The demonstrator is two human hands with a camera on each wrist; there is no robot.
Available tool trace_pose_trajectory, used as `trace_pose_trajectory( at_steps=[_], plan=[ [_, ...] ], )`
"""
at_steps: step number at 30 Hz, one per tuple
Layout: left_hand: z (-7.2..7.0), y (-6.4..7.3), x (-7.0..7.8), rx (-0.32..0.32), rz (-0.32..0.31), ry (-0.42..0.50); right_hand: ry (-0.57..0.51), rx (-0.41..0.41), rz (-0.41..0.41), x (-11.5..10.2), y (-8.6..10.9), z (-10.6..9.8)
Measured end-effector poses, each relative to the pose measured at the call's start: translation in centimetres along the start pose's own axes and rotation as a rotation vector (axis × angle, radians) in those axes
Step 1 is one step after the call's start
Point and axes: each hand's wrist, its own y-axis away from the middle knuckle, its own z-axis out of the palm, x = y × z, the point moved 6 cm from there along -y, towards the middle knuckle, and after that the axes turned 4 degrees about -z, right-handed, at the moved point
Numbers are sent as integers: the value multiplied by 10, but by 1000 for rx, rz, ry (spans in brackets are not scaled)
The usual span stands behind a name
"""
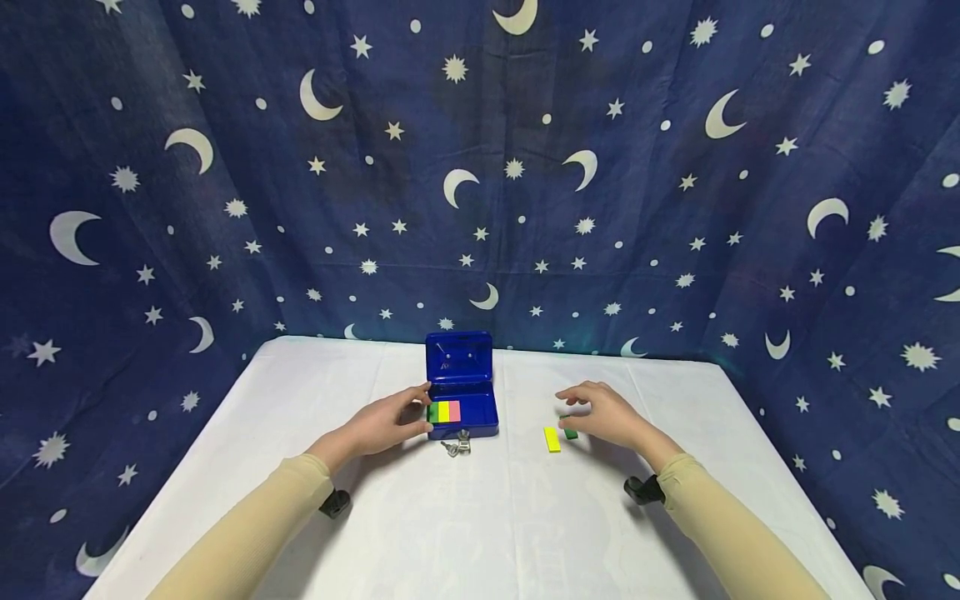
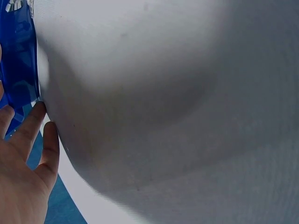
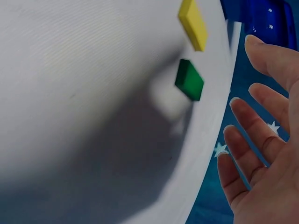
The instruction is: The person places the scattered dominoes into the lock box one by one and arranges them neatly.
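A blue metal cash box (image 1: pixel 477 408) stands on the table with its lid (image 1: pixel 459 357) raised. Green (image 1: pixel 432 412), yellow (image 1: pixel 444 412) and pink blocks (image 1: pixel 454 411) lie side by side in its left part. My left hand (image 1: pixel 378 422) is at the box's left side, fingertips and thumb tip right at its edge. Over on the right, my right hand (image 1: pixel 611 414) hovers with parted, relaxed fingers and holds nothing. Below it lies a dark green block (image 1: pixel 572 433), partly hidden in the head view, and beside that a yellow block (image 3: pixel 193 25).
A small padlock (image 1: pixel 464 443) is at the box's front, with keys (image 1: pixel 451 448) beside it on the white tablecloth (image 1: pixel 480 525). Behind the table hangs a dark blue curtain (image 1: pixel 525 208) with moons and stars.
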Motion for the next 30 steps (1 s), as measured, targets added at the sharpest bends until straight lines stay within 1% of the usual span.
trace_pose_trajectory(
  at_steps=[7,13,17,21,25,30],
  plan=[
    [1,0,0,-5,-4,-1,44,-13,20,17,8,3],
    [2,-1,-1,-6,-19,-4,68,-20,10,29,11,5],
    [2,0,-2,-12,-32,-7,40,-29,6,37,12,7],
    [2,0,-2,-11,-35,-6,0,-36,24,44,12,11],
    [2,0,-3,-8,-33,-7,-24,-26,37,47,11,12],
    [2,-1,-3,-3,-32,-11,-40,-19,34,49,8,14]
  ],
)
